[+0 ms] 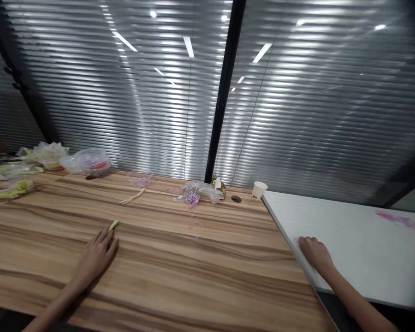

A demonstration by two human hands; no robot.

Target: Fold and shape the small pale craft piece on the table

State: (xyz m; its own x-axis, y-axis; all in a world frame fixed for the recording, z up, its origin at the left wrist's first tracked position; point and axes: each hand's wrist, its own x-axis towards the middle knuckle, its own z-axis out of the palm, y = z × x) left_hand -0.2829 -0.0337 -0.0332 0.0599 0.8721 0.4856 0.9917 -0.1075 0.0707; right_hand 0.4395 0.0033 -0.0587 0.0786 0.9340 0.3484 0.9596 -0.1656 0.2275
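My left hand [96, 254] lies palm down on the wooden table [193, 281], its fingers loosely spread. A small yellow-green piece [114, 225] rests at its fingertips, and the hand is not wrapped around it. Over on the white table [349, 258], my right hand [314, 251] rests near the left edge with its fingers curled in; nothing shows in it. Tiny loose bits [197, 237] are scattered on the wood between the hands.
Clear bags of yellow-green pieces [14, 189] and a bulging clear bag [86, 162] are at the back left. Cream sticks [133, 197], a clear bowl [140, 179], a bag with pink bits [193, 196], a gold-patterned item [219, 186] and a paper cup [259, 190] line the back.
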